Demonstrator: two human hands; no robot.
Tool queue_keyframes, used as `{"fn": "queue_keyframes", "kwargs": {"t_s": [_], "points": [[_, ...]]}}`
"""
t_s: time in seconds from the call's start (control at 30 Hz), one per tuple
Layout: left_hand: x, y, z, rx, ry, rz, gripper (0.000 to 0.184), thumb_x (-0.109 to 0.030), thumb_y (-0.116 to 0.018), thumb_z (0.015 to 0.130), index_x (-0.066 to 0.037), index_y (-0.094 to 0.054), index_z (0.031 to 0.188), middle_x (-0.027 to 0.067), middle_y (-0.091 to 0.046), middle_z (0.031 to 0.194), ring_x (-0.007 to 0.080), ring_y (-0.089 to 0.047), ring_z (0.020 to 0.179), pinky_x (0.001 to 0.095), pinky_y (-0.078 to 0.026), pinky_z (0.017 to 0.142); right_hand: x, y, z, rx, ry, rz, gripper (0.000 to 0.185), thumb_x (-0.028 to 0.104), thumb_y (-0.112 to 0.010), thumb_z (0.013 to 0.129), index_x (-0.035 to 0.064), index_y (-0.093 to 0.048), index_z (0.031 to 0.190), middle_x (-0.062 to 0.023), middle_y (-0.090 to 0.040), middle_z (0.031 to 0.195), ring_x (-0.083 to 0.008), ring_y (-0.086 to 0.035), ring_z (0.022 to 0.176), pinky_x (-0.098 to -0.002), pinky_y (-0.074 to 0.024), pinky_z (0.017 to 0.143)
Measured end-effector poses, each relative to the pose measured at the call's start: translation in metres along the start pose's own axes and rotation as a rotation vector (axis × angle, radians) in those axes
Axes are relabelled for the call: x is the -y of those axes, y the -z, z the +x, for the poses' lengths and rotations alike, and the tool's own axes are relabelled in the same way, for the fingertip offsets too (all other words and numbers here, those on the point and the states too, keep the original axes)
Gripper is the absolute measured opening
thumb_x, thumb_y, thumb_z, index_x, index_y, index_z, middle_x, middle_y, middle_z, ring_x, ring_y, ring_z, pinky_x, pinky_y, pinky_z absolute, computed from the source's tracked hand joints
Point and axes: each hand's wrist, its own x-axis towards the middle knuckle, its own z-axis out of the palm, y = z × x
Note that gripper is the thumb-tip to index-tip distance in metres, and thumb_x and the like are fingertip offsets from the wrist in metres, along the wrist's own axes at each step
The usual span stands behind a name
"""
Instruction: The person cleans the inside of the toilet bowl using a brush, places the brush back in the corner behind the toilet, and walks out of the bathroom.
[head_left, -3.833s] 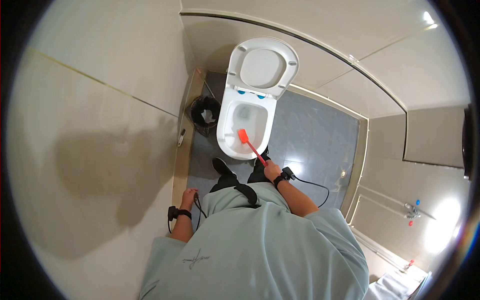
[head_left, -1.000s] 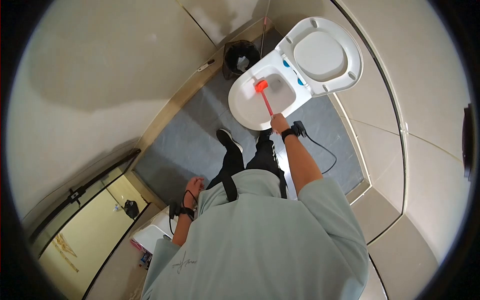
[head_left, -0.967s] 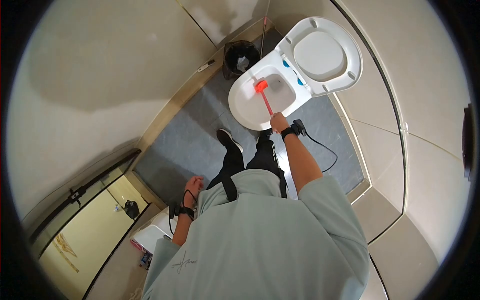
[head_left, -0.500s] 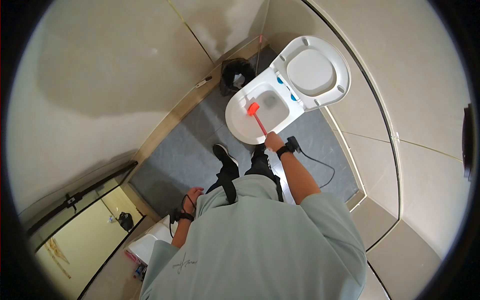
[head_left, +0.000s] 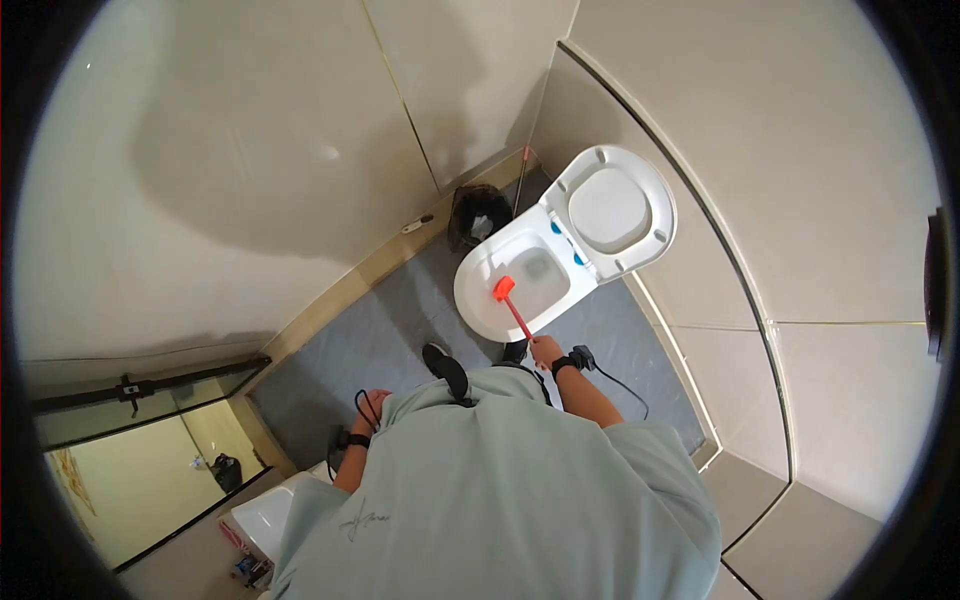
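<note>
My right hand (head_left: pixel 545 352) is closed round the red handle of a toilet brush (head_left: pixel 518 318). The brush's orange-red head (head_left: pixel 503 289) rests against the inner front wall of the white toilet bowl (head_left: pixel 482 318). Behind the bowl, the toilet lid and seat (head_left: pixel 652 243) are raised. My left hand (head_left: pixel 374 404) hangs low at my side by the shirt hem, loosely open, its fingers partly hidden; nothing shows in it. Both wrists wear black straps with small devices and cables.
A black-lined waste bin (head_left: pixel 462 220) stands left of the toilet, beside a thin pole (head_left: pixel 522 180) in the corner. A small white-and-black object (head_left: pixel 417 224) lies at the wall base. A white basin (head_left: pixel 265 515) and a mirror (head_left: pixel 150 470) are at lower left.
My view has tilted, so the toilet and bin appear lower. The brush head stays at the bowl's front inner side, with my right hand still gripping the handle.
</note>
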Motion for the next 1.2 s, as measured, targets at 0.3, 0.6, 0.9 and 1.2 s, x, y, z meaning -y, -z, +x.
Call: {"fn": "queue_keyframes", "kwargs": {"t_s": [0.3, 0.6, 0.9, 1.2], "points": [[0.154, -0.025, 0.046, 0.027, -0.183, 0.215, 0.033, -0.028, -0.035, 0.084, 0.002, -0.044, 0.071, 0.0241, -0.047, 0.068, 0.0337, -0.047, 0.063, 0.0416, -0.031, 0.052, -0.004, 0.001, -0.023, -0.036, -0.054, 0.233, 0.015, 0.017, -0.049, 0.073, 0.0039, -0.049, 0.08, -0.0023, -0.043, 0.049, -0.0108, -0.039, 0.035, -0.0237, -0.0274, 0.029], [0.065, 0.0, 0.032, 0.043, -0.035, 0.095, 0.028, -0.022, -0.039, 0.084, 0.001, -0.05, 0.072, 0.014, -0.052, 0.067, 0.0247, -0.049, 0.063, 0.0358, -0.037, 0.057, -0.025, -0.008, -0.036, -0.235, 0.072, 0.11, 0.021, 0.014, -0.055, 0.069, 0.0008, -0.054, 0.085, -0.0087, -0.055, 0.057, -0.0126, -0.049, 0.04, -0.0241, -0.0359, 0.034], [0.098, -0.01, 0.03, 0.109, -0.022, -0.242, 0.028, -0.026, -0.042, 0.081, -0.001, -0.049, 0.073, 0.0058, -0.053, 0.069, 0.0146, -0.047, 0.068, 0.0323, -0.037, 0.059, 0.023, 0.015, -0.049, -0.192, -0.007, -0.049, 0.015, 0.016, -0.057, 0.07, 0.0017, -0.057, 0.075, -0.0041, -0.051, 0.05, -0.0111, -0.044, 0.035, -0.0238, -0.0311, 0.029], [0.079, -0.009, 0.004, 0.022, -0.003, -0.06, 0.028, -0.024, -0.039, 0.082, 0.0, -0.046, 0.072, 0.0088, -0.05, 0.066, 0.0143, -0.043, 0.064, 0.0329, -0.036, 0.057, -0.004, -0.015, -0.019, -0.274, 0.142, -0.162, 0.014, 0.012, -0.055, 0.064, -0.0004, -0.056, 0.071, -0.0077, -0.054, 0.049, -0.014, -0.049, 0.036, -0.0277, -0.0382, 0.032]]}}
